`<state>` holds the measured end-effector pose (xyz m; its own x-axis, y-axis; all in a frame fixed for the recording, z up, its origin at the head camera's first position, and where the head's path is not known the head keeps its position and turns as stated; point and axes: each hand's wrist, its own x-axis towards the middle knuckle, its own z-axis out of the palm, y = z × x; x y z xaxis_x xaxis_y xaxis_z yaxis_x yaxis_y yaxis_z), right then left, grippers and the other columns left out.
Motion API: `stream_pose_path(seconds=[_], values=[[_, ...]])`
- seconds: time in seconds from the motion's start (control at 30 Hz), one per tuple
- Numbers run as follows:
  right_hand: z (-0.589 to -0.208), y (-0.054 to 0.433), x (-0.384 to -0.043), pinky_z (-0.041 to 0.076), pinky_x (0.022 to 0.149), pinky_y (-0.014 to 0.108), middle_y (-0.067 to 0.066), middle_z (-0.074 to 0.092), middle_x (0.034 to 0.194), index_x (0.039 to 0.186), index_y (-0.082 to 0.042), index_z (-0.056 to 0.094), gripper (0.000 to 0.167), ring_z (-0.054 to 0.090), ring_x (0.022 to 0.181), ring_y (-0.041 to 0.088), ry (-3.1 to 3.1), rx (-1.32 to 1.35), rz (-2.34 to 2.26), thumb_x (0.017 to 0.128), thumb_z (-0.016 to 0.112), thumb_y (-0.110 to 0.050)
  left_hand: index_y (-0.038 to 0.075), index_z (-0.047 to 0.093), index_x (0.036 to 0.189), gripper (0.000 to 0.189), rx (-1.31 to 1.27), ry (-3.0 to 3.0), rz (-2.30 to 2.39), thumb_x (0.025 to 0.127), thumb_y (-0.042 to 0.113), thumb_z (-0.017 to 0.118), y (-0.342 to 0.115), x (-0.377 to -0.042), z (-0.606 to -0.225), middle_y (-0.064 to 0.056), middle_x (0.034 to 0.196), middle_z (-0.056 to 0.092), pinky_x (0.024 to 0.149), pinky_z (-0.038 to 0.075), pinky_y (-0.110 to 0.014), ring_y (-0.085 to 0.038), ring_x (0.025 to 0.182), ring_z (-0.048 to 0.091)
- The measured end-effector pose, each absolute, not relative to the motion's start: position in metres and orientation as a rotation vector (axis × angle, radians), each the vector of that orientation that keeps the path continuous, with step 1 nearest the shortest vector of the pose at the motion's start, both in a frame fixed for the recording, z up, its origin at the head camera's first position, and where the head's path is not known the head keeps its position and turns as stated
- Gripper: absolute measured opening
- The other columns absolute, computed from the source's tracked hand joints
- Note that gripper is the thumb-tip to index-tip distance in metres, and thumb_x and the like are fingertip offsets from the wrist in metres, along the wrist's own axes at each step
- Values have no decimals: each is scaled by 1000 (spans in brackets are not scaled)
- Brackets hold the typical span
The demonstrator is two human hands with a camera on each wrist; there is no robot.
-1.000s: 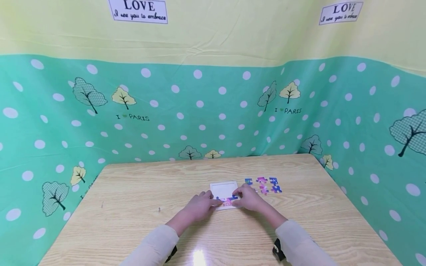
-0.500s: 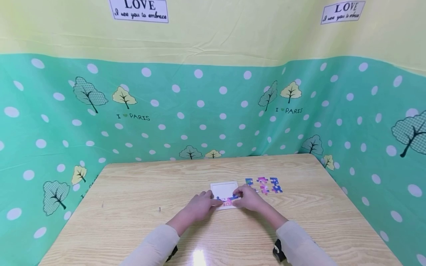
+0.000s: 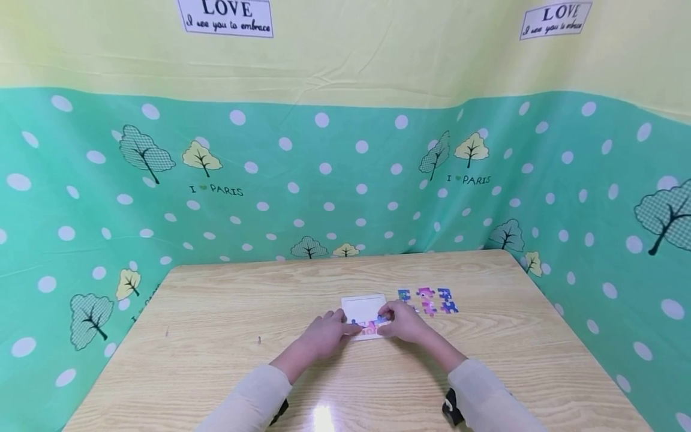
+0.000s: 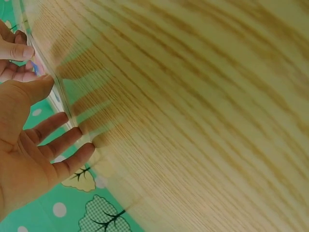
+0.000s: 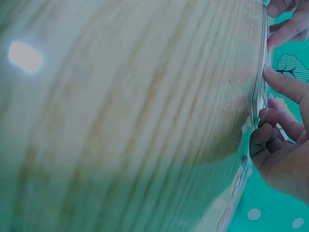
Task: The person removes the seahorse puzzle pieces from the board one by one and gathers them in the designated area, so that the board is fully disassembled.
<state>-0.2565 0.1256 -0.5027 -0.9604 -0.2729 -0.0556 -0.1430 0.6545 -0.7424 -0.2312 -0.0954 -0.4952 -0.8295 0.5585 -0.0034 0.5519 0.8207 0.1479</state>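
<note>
In the head view a white puzzle tray (image 3: pixel 364 306) lies on the wooden table, with pink and blue puzzle pieces (image 3: pixel 370 327) along its near side. My left hand (image 3: pixel 324 335) lies at the tray's left edge, its thumb pressing on the pieces; the left wrist view shows its other fingers (image 4: pixel 72 162) spread and nearly straight. From the right, my right hand (image 3: pixel 403 322) pinches a blue-and-pink puzzle piece (image 3: pixel 381 320) between thumb and index finger over the tray's near right part. Its remaining fingers (image 5: pixel 264 137) curl in. The fingertips partly hide the pieces.
Several loose puzzle pieces (image 3: pixel 428 301) lie right of the tray, some partly behind the right hand. A small dark mark (image 3: pixel 259 340) shows on the table (image 3: pixel 227 300) to the left. A green dotted curtain (image 3: pixel 302 168) hangs behind and at the sides.
Both hands stay almost in place. The piece at the right fingertips shows a lighter face than before, as if tilted slightly.
</note>
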Motion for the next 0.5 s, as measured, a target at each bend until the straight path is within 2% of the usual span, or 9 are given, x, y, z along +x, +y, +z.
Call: stream_pose_path(seconds=[0.2, 0.5], values=[[-502, 125, -255, 42, 67, 27, 6, 55, 86, 98, -5, 63, 29, 48, 78, 16, 2692, -323, -1202, 73, 78, -10, 40, 62, 121, 28, 897, 2954, 231, 96, 31, 52, -95, -231, -498, -4, 104, 58, 75, 49, -37, -18, 88, 53], [-501, 124, -255, 48, 73, 29, 4, 58, 92, 108, -5, 65, 39, 52, 84, 16, 2689, -275, -1144, 71, 78, -10, 39, 62, 120, 29, 894, 2946, 233, 95, 29, 54, -95, -232, -495, -4, 104, 58, 75, 49, -37, -18, 88, 53]])
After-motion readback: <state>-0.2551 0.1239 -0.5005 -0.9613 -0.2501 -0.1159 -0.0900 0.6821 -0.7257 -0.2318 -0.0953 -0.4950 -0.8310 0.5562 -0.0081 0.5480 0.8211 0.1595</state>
